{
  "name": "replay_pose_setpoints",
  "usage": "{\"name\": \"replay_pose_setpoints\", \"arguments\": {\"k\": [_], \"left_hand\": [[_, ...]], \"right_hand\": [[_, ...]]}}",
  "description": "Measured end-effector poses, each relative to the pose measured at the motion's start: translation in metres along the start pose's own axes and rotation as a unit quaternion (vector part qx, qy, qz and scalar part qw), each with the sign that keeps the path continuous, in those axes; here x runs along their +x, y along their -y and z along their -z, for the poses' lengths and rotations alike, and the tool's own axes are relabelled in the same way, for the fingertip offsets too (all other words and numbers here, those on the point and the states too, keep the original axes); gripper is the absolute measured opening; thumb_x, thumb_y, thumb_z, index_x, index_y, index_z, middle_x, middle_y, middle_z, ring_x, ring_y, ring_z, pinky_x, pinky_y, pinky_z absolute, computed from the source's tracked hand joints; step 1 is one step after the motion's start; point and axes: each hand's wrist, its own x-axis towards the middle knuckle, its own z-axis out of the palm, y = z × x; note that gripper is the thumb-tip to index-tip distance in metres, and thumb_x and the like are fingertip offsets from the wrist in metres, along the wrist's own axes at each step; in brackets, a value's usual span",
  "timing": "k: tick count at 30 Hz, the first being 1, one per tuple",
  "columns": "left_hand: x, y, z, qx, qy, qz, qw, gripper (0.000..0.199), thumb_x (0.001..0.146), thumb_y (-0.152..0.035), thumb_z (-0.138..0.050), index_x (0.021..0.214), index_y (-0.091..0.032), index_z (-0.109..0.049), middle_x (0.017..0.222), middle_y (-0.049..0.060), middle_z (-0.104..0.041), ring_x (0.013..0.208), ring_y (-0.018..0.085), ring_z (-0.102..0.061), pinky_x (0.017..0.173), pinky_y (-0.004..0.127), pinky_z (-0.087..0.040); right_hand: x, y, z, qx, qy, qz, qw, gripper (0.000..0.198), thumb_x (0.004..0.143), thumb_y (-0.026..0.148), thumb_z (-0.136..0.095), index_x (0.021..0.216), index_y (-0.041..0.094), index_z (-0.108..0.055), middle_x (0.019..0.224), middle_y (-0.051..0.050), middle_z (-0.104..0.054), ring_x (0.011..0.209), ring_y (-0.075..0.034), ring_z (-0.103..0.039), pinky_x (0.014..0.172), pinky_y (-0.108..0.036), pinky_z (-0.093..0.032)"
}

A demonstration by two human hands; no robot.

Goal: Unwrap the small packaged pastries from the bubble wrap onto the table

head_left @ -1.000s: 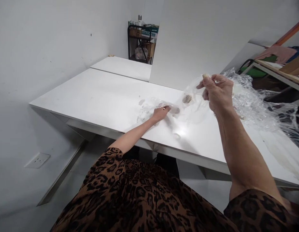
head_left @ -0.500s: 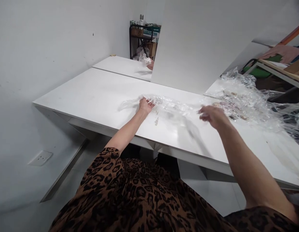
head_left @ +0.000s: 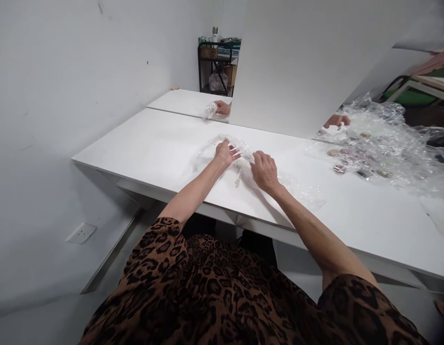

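A crumpled strip of clear plastic film (head_left: 241,142) stretches between my hands over the white table. My left hand (head_left: 225,153) is closed on the film, palm turned up and thumb over it. Close by on the right, my right hand (head_left: 265,171) is curled with its knuckles up, pinching the film's other side; its fingertips are partly hidden. Loose film (head_left: 302,189) trails on the tabletop beside my right wrist. Small pale bits (head_left: 238,178) lie between my hands.
A white panel (head_left: 297,72) stands across the white table (head_left: 135,153). Beyond it, another person's hand (head_left: 222,107) holds clear plastic; a second hand (head_left: 337,120) shows right. A heap of clear film (head_left: 387,143) with small coloured pieces lies right. A black shelf (head_left: 214,60) stands behind.
My right hand has moved left from beside the heap to the film near my left hand. My left hand keeps its hold. The hand beyond the panel has shifted.
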Motion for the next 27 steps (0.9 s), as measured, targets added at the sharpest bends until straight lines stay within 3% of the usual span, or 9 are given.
{"name": "replay_pose_setpoints", "arguments": {"k": [2, 4, 8, 11, 13, 16, 18, 20, 27], "left_hand": [[0.002, -0.007, 0.005, 0.007, -0.003, 0.002, 1.000, 0.012, 0.099, -0.025, -0.048, 0.089, -0.020, -0.047, 0.079, 0.000, -0.052, 0.086, 0.018, -0.071, 0.093, 0.044, -0.058], [0.005, -0.010, 0.010, 0.005, 0.007, 0.014, 1.000, 0.010, 0.099, -0.022, -0.047, 0.090, -0.020, -0.047, 0.079, 0.000, -0.052, 0.088, 0.019, -0.072, 0.094, 0.044, -0.058], [0.010, -0.004, 0.014, -0.027, 0.058, 0.048, 0.997, 0.008, 0.099, -0.019, -0.046, 0.093, -0.017, -0.049, 0.082, 0.004, -0.056, 0.088, 0.018, -0.071, 0.086, 0.033, -0.059], [0.001, 0.010, 0.013, -0.044, 0.065, 0.072, 0.994, 0.009, 0.100, -0.022, -0.044, 0.102, -0.016, -0.051, 0.092, 0.010, -0.060, 0.089, 0.018, -0.069, 0.078, 0.027, -0.058], [-0.011, 0.023, 0.012, -0.004, 0.058, 0.077, 0.995, 0.022, 0.100, -0.037, -0.048, 0.111, -0.017, -0.051, 0.103, 0.012, -0.059, 0.094, 0.020, -0.067, 0.075, 0.029, -0.057], [-0.031, 0.043, 0.009, 0.137, 0.105, 0.057, 0.983, 0.051, 0.085, -0.062, -0.067, 0.115, -0.022, -0.055, 0.120, 0.014, -0.056, 0.100, 0.024, -0.062, 0.074, 0.033, -0.056], [-0.038, 0.052, 0.006, 0.208, 0.164, 0.035, 0.964, 0.057, 0.076, -0.065, -0.075, 0.111, -0.022, -0.059, 0.125, 0.013, -0.057, 0.098, 0.023, -0.059, 0.073, 0.032, -0.055], [-0.040, 0.059, 0.003, 0.230, 0.200, 0.015, 0.952, 0.053, 0.078, -0.063, -0.074, 0.107, -0.021, -0.061, 0.122, 0.011, -0.061, 0.090, 0.019, -0.059, 0.071, 0.030, -0.053], [-0.032, 0.069, -0.004, 0.261, 0.208, -0.075, 0.940, 0.034, 0.100, -0.048, -0.050, 0.094, -0.016, -0.060, 0.093, 0.005, -0.067, 0.068, 0.011, -0.064, 0.066, 0.025, -0.050]], "right_hand": [[0.007, -0.010, 0.006, 0.069, -0.012, -0.047, 0.996, 0.030, 0.100, 0.029, -0.041, 0.109, 0.015, -0.067, 0.114, -0.020, -0.070, 0.107, -0.031, -0.063, 0.097, -0.048, -0.047], [0.013, -0.021, 0.018, 0.206, -0.018, -0.104, 0.973, 0.029, 0.100, 0.039, -0.048, 0.094, 0.018, -0.066, 0.093, -0.013, -0.071, 0.089, -0.026, -0.067, 0.084, -0.041, -0.052], [0.025, -0.029, 0.042, 0.503, 0.004, -0.194, 0.842, 0.046, 0.079, 0.061, -0.076, 0.082, 0.018, -0.063, 0.072, -0.005, -0.067, 0.062, -0.017, -0.064, 0.059, -0.030, -0.053], [0.030, -0.027, 0.051, 0.559, -0.027, -0.246, 0.792, 0.054, 0.066, 0.063, -0.086, 0.079, 0.018, -0.060, 0.066, -0.001, -0.064, 0.053, -0.014, -0.060, 0.051, -0.028, -0.051], [0.030, -0.023, 0.051, 0.544, -0.057, -0.261, 0.795, 0.055, 0.066, 0.064, -0.085, 0.077, 0.018, -0.058, 0.065, -0.001, -0.063, 0.052, -0.013, -0.060, 0.048, -0.025, -0.048], [0.024, -0.015, 0.047, 0.495, -0.063, -0.229, 0.836, 0.054, 0.068, 0.065, -0.083, 0.073, 0.016, -0.061, 0.068, -0.003, -0.065, 0.056, -0.011, -0.060, 0.052, -0.023, -0.047], [0.018, -0.010, 0.044, 0.462, -0.032, -0.187, 0.866, 0.052, 0.070, 0.064, -0.081, 0.073, 0.015, -0.065, 0.070, -0.003, -0.067, 0.062, -0.011, -0.061, 0.057, -0.023, -0.048], [0.014, -0.006, 0.042, 0.438, -0.020, -0.168, 0.883, 0.048, 0.074, 0.063, -0.078, 0.074, 0.016, -0.067, 0.071, -0.003, -0.067, 0.065, -0.012, -0.061, 0.060, -0.023, -0.049], [0.015, -0.009, 0.039, 0.459, -0.135, -0.228, 0.848, 0.043, 0.078, 0.058, -0.073, 0.070, 0.017, -0.061, 0.068, -0.003, -0.065, 0.057, -0.010, -0.055, 0.052, -0.023, -0.043]]}}
